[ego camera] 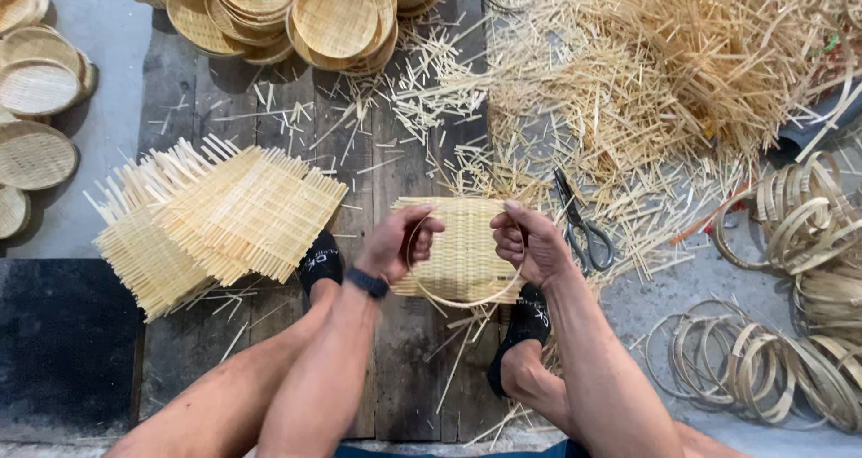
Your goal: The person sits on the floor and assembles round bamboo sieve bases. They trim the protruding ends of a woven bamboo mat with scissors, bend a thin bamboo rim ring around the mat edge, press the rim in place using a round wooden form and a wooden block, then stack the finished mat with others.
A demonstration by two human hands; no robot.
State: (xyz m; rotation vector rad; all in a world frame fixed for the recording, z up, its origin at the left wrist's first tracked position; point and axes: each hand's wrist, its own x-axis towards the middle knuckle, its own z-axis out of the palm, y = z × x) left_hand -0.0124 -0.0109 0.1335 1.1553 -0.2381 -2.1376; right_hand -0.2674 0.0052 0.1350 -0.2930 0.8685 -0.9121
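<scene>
Left hand and right hand both clamped on a thin bamboo hoop, pressing it around a woven bamboo mat. Scissors just right of the mat; stacked mats to its left. Best done with even pressure, hoop centred on the weave.

Woven mat: both side edges hidden behind hands. Bamboo hoop: upper arc behind fingers, join not visible. Scissors: blade tips lost among offcuts. Finished trays: cut by left edge. Hoop coils: cut by right edge. Straw heap: runs off top edge.
</scene>
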